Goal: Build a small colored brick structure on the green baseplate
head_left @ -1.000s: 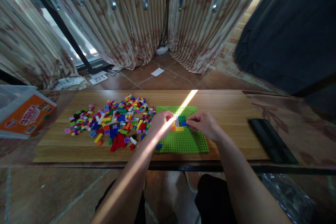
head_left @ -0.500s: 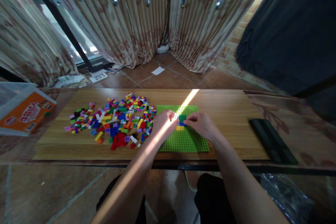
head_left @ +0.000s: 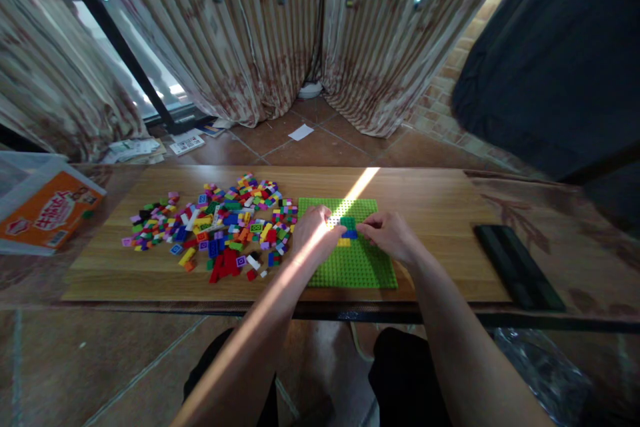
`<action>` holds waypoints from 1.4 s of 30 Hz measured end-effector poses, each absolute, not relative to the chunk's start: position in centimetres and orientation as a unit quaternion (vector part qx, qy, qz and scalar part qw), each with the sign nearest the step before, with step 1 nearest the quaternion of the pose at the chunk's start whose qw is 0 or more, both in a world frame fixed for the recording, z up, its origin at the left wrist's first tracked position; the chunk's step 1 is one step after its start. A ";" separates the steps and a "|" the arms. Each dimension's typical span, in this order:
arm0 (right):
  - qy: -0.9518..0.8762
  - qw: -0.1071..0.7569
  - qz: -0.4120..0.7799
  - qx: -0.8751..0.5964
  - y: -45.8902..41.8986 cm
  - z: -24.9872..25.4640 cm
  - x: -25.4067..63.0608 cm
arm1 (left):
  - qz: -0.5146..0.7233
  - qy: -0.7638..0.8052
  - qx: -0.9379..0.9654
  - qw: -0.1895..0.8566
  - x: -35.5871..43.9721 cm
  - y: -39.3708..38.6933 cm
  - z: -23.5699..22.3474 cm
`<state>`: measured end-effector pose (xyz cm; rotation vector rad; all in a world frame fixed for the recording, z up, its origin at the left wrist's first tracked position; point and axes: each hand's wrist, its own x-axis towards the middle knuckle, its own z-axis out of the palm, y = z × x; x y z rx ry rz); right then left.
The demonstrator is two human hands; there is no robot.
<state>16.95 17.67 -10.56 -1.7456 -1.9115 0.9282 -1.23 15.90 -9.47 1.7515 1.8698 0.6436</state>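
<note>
Brick cluster (head_left: 349, 223): on green baseplate (head_left: 353, 271), right of worktop (head_left: 437, 213) centre, toward its near edge. Lies between the hands; left hand (head_left: 316, 230) covers its left side, so nearer; right hand (head_left: 390, 233) has fingertips just beside blue brick (head_left: 351, 235). Long axis unclear, part hidden. Fingers of both drawn together; cannot tell whether either grips a brick.

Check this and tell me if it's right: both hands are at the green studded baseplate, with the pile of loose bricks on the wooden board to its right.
Wrong side: the pile of loose bricks on the wooden board lies to the left of the green studded baseplate, as the head view shows. The left hand and right hand are indeed both at the baseplate.
</note>
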 end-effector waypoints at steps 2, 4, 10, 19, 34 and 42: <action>-0.691 0.188 0.317 -0.622 17.6 -10.4 16.9 | 0.230 0.688 0.643 0.246 -1.1 15.9 -9.4; -0.692 0.186 0.309 -0.626 17.5 -10.2 16.7 | 0.224 0.691 0.642 0.246 -1.0 15.9 -9.4; -0.685 0.187 0.291 -0.641 17.5 -10.1 16.4 | 0.214 0.713 0.620 0.247 -0.6 16.0 -9.0; -0.686 0.180 0.291 -0.643 17.9 -10.6 16.1 | 0.196 0.718 0.620 0.247 -0.4 16.5 -9.2; -0.587 0.290 0.415 -0.631 18.0 -10.2 16.9 | 0.282 0.674 0.628 0.268 -2.9 16.4 -9.3; -0.491 0.514 0.373 -0.596 18.4 -8.5 15.6 | 0.447 0.655 0.559 0.242 -7.7 17.4 -8.8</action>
